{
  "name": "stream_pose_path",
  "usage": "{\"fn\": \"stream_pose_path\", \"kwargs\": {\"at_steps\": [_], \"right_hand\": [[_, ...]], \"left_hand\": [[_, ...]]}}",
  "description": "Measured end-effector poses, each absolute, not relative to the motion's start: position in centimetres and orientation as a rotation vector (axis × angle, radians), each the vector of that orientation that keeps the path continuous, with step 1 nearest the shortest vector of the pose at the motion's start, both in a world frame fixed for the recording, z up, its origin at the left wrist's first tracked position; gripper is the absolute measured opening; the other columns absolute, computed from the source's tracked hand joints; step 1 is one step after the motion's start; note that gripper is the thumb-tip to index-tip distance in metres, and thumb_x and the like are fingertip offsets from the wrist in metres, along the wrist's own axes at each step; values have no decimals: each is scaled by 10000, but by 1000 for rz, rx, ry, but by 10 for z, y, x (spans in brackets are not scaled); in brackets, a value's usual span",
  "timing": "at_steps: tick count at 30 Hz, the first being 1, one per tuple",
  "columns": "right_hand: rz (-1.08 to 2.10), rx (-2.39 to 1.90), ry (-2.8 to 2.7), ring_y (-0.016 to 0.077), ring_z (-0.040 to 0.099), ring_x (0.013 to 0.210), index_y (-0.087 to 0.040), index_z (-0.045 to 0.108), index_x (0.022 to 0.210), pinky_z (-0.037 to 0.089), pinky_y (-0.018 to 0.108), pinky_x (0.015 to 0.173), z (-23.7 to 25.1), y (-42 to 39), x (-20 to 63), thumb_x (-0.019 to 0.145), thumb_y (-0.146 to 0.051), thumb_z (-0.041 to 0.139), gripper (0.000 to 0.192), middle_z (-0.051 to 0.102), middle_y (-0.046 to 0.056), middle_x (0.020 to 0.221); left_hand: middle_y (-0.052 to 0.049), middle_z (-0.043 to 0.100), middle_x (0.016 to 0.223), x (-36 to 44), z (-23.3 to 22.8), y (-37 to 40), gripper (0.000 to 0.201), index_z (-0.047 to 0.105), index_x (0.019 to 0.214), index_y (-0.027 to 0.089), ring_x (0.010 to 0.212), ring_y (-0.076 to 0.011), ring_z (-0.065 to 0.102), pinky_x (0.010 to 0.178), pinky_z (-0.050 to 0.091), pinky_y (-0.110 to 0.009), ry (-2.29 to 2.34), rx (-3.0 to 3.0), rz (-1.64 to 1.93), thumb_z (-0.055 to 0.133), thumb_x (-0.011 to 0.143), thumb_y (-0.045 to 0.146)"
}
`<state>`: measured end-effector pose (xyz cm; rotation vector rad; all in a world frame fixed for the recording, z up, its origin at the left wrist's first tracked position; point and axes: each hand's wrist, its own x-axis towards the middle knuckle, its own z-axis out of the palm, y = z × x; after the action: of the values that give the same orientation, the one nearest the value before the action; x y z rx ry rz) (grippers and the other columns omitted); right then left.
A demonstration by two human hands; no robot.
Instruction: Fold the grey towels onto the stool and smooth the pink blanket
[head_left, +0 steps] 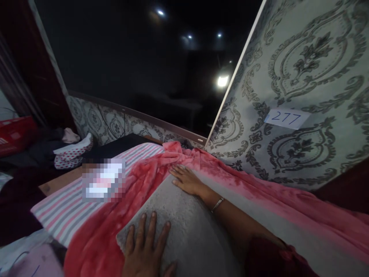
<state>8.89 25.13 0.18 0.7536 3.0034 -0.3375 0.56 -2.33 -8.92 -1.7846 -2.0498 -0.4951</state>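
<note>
A grey, soft-looking cloth (178, 215) lies flat over a pink-red plush blanket (98, 238). Near the cloth's lower left corner, my left hand (145, 240) rests palm down with its fingers spread. My right hand (186, 180), with a bracelet on the wrist, reaches across to the far corner of the cloth. Its fingers are stretched out flat there, beside the blanket's folds. Neither hand is gripping anything. Part of the cloth is hidden beneath my right arm.
Left of the blanket lies a striped pillow or cloth (69, 211) with a pixelated patch over it. Behind stands a large dark screen (138, 65) against patterned wallpaper (314, 61). A paper marked 277 (288, 118) hangs right. A red bag (17, 134) and dotted fabric (72, 154) sit left.
</note>
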Motion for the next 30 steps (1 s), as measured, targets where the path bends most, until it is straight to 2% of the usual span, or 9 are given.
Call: {"fn": "stream_pose_path", "kwargs": {"at_steps": [4, 10, 16, 18, 20, 21, 23, 30], "right_hand": [[-319, 982, 2923, 222, 86, 1542, -262, 192, 1614, 109, 522, 1234, 5, 287, 84, 1053, -482, 271, 607, 133, 37, 1673], [-252, 1104, 2948, 257, 60, 1544, -225, 182, 1619, 87, 554, 1224, 16, 258, 91, 1047, -443, 302, 624, 120, 90, 1672], [-245, 571, 3101, 261, 73, 1542, -354, 269, 1589, 97, 541, 1226, 6, 191, 143, 1006, -546, 442, 638, 134, 13, 1676], [-208, 804, 3012, 245, 104, 1539, -347, 256, 1593, 113, 522, 1227, 6, 198, 164, 1021, -507, 425, 617, 159, 19, 1671], [-163, 1270, 2814, 262, 132, 1534, -303, 256, 1598, 151, 544, 1214, 10, 216, 186, 1044, -458, 375, 588, 173, 61, 1667], [-157, 1438, 2732, 306, 142, 1529, -246, 259, 1601, 172, 598, 1191, 12, 225, 198, 1051, -453, 341, 593, 172, 118, 1661], [-141, 1651, 2638, 354, 129, 1525, -199, 254, 1602, 204, 655, 1156, 14, 232, 223, 1057, -451, 304, 603, 151, 168, 1657], [-60, 1413, 2862, 332, 121, 1530, -310, 228, 1608, 222, 624, 1174, 5, 152, 312, 1040, -512, 332, 611, 117, 88, 1674]], "left_hand": [[-116, 471, 1544, 7, -87, -22, 728, 624, 1361, 363, 1452, -458, 324, 1162, 191, -664, -2171, -1750, -467, 762, 665, 527], [-89, 381, 1605, -5, -84, -26, 725, 448, 1492, 402, 1465, -434, 307, 1129, 258, -673, -2029, -1854, -527, 647, 804, 515], [-129, 383, 1597, 6, -58, -29, 631, 493, 1479, 330, 1470, -430, 302, 1131, 286, -671, -2077, -1848, -552, 581, 869, 465], [-157, 403, 1580, 9, -47, -29, 617, 519, 1465, 300, 1462, -448, 310, 1129, 289, -673, -2123, -1869, -531, 568, 875, 475], [-176, 406, 1573, 11, -39, -27, 613, 528, 1461, 276, 1457, -463, 310, 1135, 277, -672, -2178, -1891, -482, 558, 883, 480], [-183, 402, 1573, 12, -35, -27, 612, 527, 1463, 267, 1457, -470, 308, 1138, 269, -673, -2202, -1899, -456, 552, 889, 479], [-194, 388, 1578, 13, -30, -26, 613, 519, 1469, 254, 1457, -478, 302, 1141, 256, -678, -2230, -1913, -411, 538, 901, 484], [-211, 376, 1580, 16, -19, -25, 618, 477, 1499, 234, 1456, -479, 303, 1144, 250, -659, -2236, -1909, -274, 499, 937, 488]]}}
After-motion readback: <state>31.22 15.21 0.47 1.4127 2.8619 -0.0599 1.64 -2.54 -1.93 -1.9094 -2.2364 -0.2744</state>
